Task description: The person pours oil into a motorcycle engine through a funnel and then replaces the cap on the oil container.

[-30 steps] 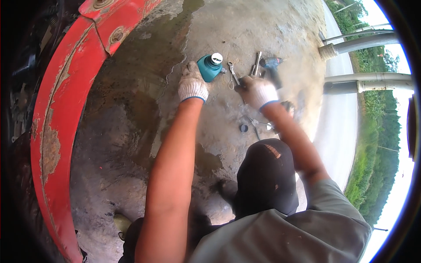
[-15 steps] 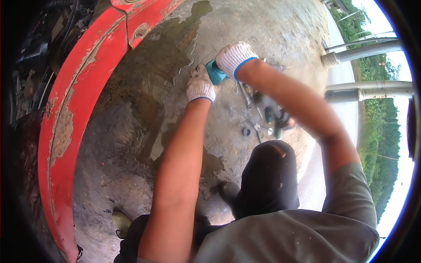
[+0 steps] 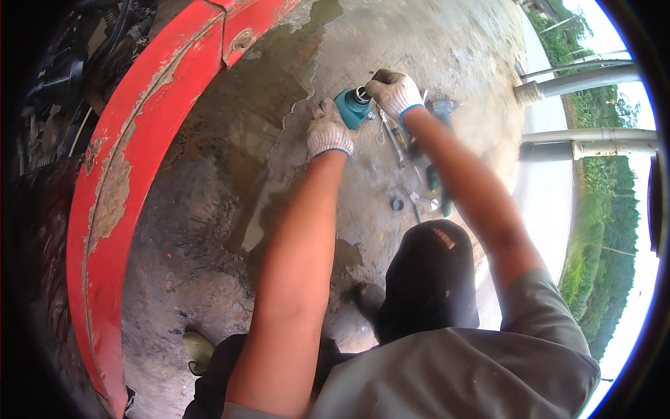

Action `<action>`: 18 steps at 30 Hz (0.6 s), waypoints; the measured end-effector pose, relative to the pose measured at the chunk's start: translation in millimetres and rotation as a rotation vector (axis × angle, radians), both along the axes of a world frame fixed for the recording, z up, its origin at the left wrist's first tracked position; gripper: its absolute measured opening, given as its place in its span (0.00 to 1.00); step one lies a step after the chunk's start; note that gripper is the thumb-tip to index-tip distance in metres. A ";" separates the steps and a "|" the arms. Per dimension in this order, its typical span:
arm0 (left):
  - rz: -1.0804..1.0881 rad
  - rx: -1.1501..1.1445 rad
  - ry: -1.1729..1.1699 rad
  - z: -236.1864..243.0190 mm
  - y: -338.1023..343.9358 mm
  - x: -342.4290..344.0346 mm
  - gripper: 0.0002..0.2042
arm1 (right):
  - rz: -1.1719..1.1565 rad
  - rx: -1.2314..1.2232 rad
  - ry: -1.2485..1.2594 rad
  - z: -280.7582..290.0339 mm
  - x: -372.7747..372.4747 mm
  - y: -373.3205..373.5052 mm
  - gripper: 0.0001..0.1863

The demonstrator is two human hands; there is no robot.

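Gloved in white knit, my left hand (image 3: pixel 326 131) is closed around the side of a teal plastic bottle (image 3: pixel 353 112) above the concrete floor. The bottle's dark neck with a pale ring (image 3: pixel 361 93) points up and to the right. My right hand (image 3: pixel 391 91), in a matching glove with a blue cuff, is right beside the neck with its fingers curled together. Whatever lies between those fingers is hidden. The left fingertips are partly out of sight behind the bottle.
A red, rust-chipped vehicle panel (image 3: pixel 112 188) curves along the left. Right of my hands lie a wrench (image 3: pixel 395 143), a dark-handled tool (image 3: pixel 433 180), a plier-like tool (image 3: pixel 419 199) and a black ring (image 3: pixel 397 204). A wet patch (image 3: pixel 258 105) spreads across the concrete. Pipes (image 3: pixel 579 85) stand at right.
My right hand has moved off the bottle's top, slightly right and down, and the neck now shows. The left hand and bottle have shifted a little to the right.
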State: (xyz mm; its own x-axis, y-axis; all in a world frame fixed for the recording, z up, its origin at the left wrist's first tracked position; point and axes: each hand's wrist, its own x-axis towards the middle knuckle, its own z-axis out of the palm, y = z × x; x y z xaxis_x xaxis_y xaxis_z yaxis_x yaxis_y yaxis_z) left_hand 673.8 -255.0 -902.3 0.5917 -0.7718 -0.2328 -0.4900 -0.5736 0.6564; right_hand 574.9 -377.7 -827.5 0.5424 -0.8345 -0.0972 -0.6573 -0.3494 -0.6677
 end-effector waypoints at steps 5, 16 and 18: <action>-0.035 0.006 -0.077 -2.0 -1.2 -14.3 0.40 | -0.379 0.894 -1.120 -76.2 -38.0 18.1 0.04; -0.041 -0.026 -0.133 0.5 -12.4 -31.7 0.36 | -0.039 0.216 -0.661 -105.6 -71.8 -12.3 0.11; 0.038 0.014 -0.122 -20.2 -5.1 -12.0 0.37 | -0.203 0.723 -0.752 -53.1 -34.4 18.4 0.21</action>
State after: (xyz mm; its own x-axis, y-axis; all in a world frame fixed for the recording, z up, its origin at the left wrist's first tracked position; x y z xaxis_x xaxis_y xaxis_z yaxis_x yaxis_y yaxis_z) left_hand 661.8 -260.1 -922.5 0.6455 -0.7452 -0.1676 -0.5433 -0.6022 0.5850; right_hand 540.4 -359.3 -880.6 0.5264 -0.7942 -0.3037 0.0098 0.3628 -0.9318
